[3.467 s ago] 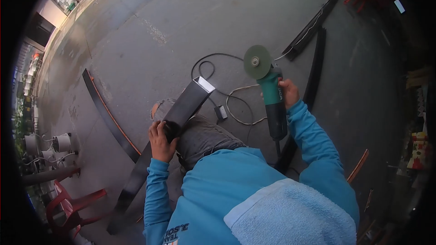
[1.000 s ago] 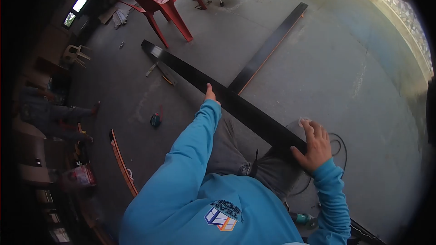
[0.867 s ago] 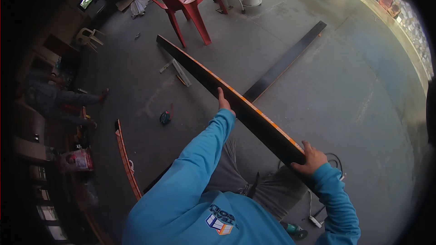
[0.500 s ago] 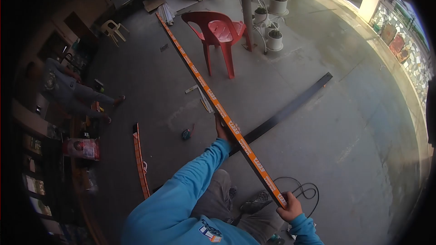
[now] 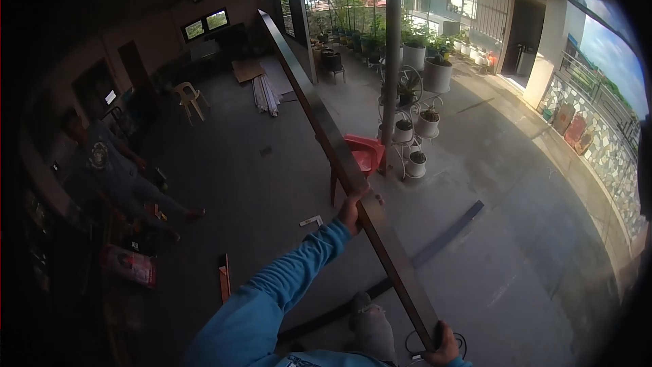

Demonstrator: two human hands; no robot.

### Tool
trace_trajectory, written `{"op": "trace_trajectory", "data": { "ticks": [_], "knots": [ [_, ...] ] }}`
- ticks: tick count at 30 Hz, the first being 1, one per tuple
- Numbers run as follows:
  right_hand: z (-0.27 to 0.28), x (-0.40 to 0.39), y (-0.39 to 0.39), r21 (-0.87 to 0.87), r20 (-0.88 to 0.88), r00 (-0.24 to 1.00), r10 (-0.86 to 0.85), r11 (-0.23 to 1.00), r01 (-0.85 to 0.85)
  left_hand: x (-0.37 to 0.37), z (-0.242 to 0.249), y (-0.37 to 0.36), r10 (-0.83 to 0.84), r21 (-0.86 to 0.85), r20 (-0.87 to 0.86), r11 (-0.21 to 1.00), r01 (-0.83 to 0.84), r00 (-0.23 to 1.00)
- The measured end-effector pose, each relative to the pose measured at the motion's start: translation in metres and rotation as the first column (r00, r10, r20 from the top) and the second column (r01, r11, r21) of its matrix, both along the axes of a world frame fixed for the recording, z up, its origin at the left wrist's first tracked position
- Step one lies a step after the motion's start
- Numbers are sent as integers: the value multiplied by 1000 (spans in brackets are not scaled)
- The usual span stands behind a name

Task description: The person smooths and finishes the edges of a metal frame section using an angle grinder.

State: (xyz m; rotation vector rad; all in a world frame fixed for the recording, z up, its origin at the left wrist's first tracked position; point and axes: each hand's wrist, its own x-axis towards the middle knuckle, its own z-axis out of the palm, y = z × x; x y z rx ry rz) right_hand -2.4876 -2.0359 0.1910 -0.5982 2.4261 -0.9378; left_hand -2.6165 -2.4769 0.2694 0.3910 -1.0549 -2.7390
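A long dark rectangular metal bar runs diagonally up and away in front of me, raised off the floor. My left hand is wrapped round it near its middle. At its near end, my right hand grips it with the fingers closed. The bar's bare dark faces show. Below it, a second dark bar lies across the floor, passing beneath my knee. A black cable curls on the floor beside my right hand.
A red plastic chair stands behind the bar. At left is a person by a cluttered bench. On the floor lie a small carpenter's square and an orange-faced strip. A post and potted plants stand beyond.
The bar has been lifted and turned, so its orange labelled face gives way to dark faces. Both hands stay on it. My view has tilted up, showing more background.
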Motion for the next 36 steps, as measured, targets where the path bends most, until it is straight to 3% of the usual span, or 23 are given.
{"op": "trace_trajectory", "data": {
  "ticks": [4, 6, 8, 11, 12, 14, 15, 16, 18, 22, 26, 30, 32, 34, 36],
  "knots": [
    [-11, -29, -42, 19, -39, 998, -50, 999, 51, -46, 0, -41, -58, -87, 35, 994, 61, 998],
    [-44, -61, -65, -224, 13, 992, -125, 967, 125, -84, 17, -72, -73, -223, 53, 971, 83, 996],
    [-2, -99, -122, -170, 35, 991, -126, 977, 130, -134, 27, -112, -82, -191, 37, 978, 87, 996],
    [16, -168, -204, -263, 145, 968, -203, 936, 235, -213, 47, -179, -248, -260, 65, 931, 256, 967],
    [18, -193, -231, -274, 146, 967, -207, 931, 241, -239, 46, -194, -252, -271, 67, 926, 261, 965],
    [19, -236, -275, -347, 161, 956, -245, 893, 287, -276, 45, -215, -165, -482, -117, 872, 90, 979],
    [21, -255, -293, -373, 42, 981, -190, 908, 192, -296, 49, -239, -162, -479, -111, 873, 90, 981],
    [25, -272, -310, -362, 51, 980, -192, 911, 197, -316, 51, -260, -213, -508, -110, 852, 129, 971],
    [50, -314, -355, -228, -170, 963, -208, 959, 167, -354, 70, -305, -274, -534, -116, 828, 173, 955],
    [106, -377, -459, -177, -219, 932, -288, 951, 253, -426, 109, -391, -272, -549, -178, 825, 134, 946],
    [128, -444, -553, -264, -357, 874, -329, 933, 243, -494, 144, -483, -239, -456, -340, 888, 62, 910],
    [162, -483, -678, -297, -267, 858, -438, 885, 359, -560, 160, -584, -364, -441, -361, 878, 187, 858],
    [147, -510, -732, -278, -469, 797, -380, 920, 275, -590, 164, -640, -337, -493, -412, 864, 104, 847],
    [155, -536, -785, -238, -541, 764, -352, 935, 263, -618, 179, -694, -369, -531, -350, 835, 142, 861],
    [173, -558, -833, -204, -611, 715, -338, 941, 271, -650, 194, -728, -322, -479, -473, 875, 68, 820]
  ]
}}
